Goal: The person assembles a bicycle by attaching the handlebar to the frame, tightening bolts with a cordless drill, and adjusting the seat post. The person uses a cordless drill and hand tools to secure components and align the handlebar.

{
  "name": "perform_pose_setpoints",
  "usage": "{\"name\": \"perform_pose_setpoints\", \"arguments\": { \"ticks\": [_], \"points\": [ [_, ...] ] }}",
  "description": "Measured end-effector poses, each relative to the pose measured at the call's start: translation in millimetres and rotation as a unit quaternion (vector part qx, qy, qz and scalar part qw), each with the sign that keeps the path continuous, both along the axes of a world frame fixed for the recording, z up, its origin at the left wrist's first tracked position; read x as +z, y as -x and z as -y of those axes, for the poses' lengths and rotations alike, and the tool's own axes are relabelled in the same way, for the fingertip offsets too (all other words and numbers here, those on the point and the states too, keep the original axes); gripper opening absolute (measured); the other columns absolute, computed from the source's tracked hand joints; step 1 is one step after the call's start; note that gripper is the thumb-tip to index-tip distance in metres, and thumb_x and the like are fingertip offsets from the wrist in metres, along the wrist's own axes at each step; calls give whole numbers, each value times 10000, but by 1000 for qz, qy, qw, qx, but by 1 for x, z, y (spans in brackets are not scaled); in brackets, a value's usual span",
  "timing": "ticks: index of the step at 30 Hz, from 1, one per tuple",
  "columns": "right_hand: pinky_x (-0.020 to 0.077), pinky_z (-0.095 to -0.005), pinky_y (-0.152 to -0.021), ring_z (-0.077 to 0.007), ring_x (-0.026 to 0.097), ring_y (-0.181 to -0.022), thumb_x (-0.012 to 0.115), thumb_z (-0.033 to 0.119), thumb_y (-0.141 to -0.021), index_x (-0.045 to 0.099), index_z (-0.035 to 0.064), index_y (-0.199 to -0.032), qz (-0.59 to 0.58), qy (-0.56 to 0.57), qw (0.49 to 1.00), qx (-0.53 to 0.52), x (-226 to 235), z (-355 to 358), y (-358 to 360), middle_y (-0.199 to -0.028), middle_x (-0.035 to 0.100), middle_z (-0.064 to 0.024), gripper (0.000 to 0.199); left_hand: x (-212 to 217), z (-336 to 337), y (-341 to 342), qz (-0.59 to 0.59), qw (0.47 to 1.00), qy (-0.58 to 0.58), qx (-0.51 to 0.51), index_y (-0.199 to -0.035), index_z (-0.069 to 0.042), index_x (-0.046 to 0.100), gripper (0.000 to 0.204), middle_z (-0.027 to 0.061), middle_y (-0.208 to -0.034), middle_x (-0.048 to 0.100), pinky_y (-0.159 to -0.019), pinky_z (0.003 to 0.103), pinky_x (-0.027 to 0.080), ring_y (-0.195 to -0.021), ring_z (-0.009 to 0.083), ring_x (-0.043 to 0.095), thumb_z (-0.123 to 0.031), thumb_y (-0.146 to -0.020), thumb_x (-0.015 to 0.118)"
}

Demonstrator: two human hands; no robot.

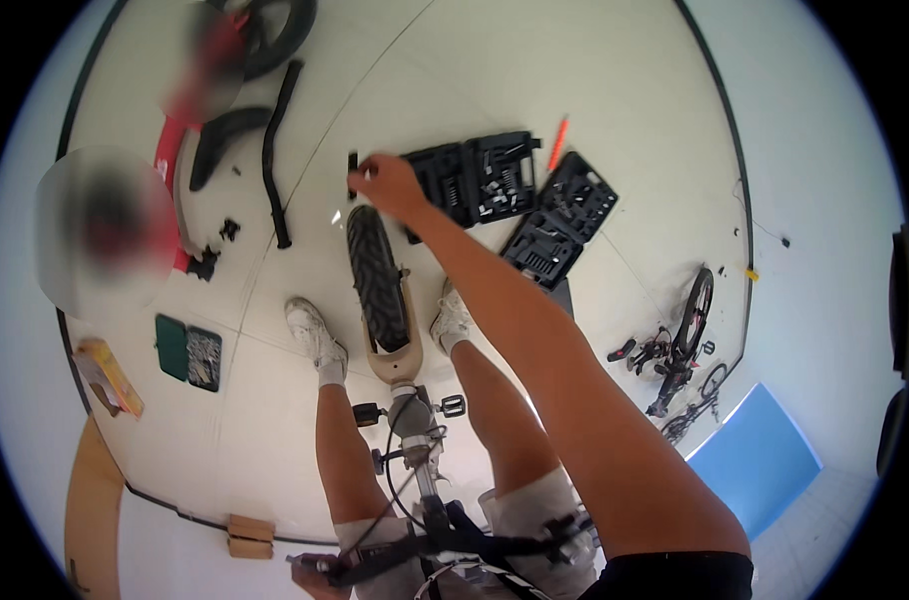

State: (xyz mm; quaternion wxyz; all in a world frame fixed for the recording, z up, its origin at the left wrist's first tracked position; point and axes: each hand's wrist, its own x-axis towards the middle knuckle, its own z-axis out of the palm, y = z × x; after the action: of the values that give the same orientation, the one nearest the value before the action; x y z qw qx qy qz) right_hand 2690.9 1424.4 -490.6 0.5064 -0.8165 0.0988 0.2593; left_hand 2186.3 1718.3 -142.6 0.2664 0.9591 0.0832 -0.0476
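Observation:
A small bicycle stands between my legs, its knobby black front tyre (380,280) pointing away and held in a beige fork (396,365). At the lower left, my left hand (320,576) is closed round the end of its black handlebar (385,560). My right arm reaches far forward past the tyre. There my right hand (387,185) is closed on a short, black, stick-like object (353,174), just beyond the tyre's front. The kind of object is too small to tell. Next to that hand lies an opened black tool case (472,180) with sockets and bits.
A second open tool case (560,222) and an orange stick (559,143) lie to the right. Leftward are a black bent tube (278,160), a green box of small parts (203,358) and a yellow carton (112,375). Another bicycle (687,335) lies at right, near a blue panel (760,460).

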Motion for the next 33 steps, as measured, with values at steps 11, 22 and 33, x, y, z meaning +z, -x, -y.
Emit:
{"name": "perform_pose_setpoints", "arguments": {
  "ticks": [11,22,33],
  "points": [
    [470,-309,-649,-116,574,-704,762,284,-852,687,3,-921,-104,-99,990,-5,348,130,115,-755,640,-47,299,61,65,-100,-251,967,4,-35,-849,-94,766,171,156,-752,700,-645,484,534,-718,386,685,-173,-712,831],
    [462,-312,-645,-153,567,-696,766,277,-845,660,6,-928,-82,-145,985,-35,485,128,227,-778,610,-67,303,75,60,-123,-242,970,-33,4,-980,-30,731,212,195,-876,734,-733,464,564,-835,399,716,-109,-790,780],
    [526,-406,-680,-276,647,-751,806,261,-769,667,77,-898,104,-7,995,-4,478,114,280,-827,598,-68,264,86,76,-116,-236,971,-17,-16,-891,-52,778,124,178,-812,738,-737,440,571,-804,364,732,-95,-775,768]
  ]
}}
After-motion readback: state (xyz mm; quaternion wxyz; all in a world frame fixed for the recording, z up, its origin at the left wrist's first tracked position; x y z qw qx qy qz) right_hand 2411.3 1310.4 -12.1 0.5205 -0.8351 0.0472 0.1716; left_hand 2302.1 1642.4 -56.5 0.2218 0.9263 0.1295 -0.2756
